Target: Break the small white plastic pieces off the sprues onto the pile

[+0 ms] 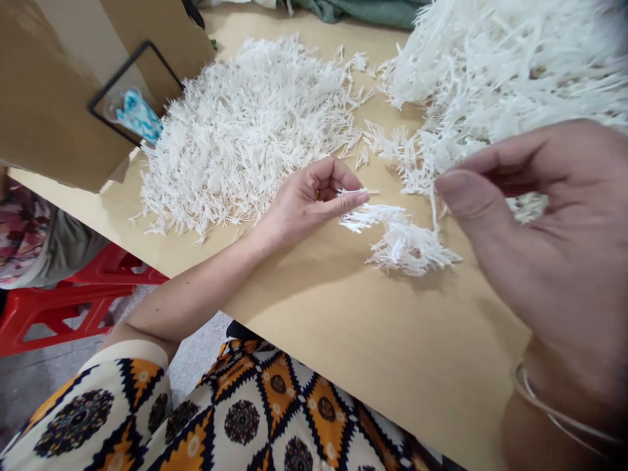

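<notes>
My left hand (321, 196) is closed, thumb and fingers pinching a thin white plastic piece (373, 191) whose ends stick out past the fingertips. Just below its fingertips, a small cluster of white branched plastic pieces (409, 245) rests on the tabletop. Large and near the camera, my right hand (549, 222) has its thumb and forefinger brought together. A slim white strand (434, 208) hangs from its fingertips down toward the cluster. Where that strand ends cannot be made out. Some of the right hand's fingers are hidden behind the palm.
A broad heap of white pieces (260, 131) covers the table's left, and a taller heap (510, 65) rises at the back right. A cardboard box (53, 85) bearing a black-framed window stands at the left. Red stools (63, 307) and part of another person (44, 242) are beyond the edge.
</notes>
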`<state>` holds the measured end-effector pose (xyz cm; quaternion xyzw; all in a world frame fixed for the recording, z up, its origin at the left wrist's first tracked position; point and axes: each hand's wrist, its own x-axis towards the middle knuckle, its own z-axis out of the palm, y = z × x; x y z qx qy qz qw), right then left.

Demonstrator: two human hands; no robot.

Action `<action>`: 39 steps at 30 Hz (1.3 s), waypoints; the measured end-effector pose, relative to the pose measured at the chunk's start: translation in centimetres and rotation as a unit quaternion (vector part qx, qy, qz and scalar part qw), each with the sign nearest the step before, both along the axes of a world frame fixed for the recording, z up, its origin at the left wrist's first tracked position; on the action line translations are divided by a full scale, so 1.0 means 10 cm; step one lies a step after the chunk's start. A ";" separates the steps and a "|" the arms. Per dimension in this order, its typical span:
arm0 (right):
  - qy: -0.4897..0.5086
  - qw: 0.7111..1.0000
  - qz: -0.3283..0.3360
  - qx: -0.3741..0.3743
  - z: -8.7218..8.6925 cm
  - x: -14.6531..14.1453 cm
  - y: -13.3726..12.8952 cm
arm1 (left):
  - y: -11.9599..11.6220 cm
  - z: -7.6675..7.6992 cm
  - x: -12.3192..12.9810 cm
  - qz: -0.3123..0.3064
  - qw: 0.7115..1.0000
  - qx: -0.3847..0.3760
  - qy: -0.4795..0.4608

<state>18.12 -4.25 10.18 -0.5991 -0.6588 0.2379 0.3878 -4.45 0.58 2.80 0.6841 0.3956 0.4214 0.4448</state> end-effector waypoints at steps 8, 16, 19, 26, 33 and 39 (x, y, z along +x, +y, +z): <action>-0.061 0.964 0.159 -0.203 -0.35 -0.20 0.18 | 0.04 -0.07 0.02 -0.039 0.998 -0.035 -0.032; -0.090 0.943 0.251 -0.198 -0.35 -0.08 0.37 | 0.02 -0.04 -0.01 0.025 0.980 0.133 0.145; -0.065 0.899 0.367 -0.229 -0.38 -0.04 0.36 | 0.07 0.01 -0.08 0.097 0.966 0.171 0.166; -0.021 0.916 0.301 -0.266 -0.45 -0.10 0.31 | 0.30 0.09 -0.33 0.316 0.899 0.254 0.166; -0.032 0.963 0.202 -0.175 -0.47 -0.19 0.30 | 0.15 0.12 -0.19 0.118 0.928 0.254 0.247; -0.038 0.971 0.192 -0.134 -0.49 -0.21 0.31 | 0.07 0.04 -0.09 -0.013 0.932 0.236 0.273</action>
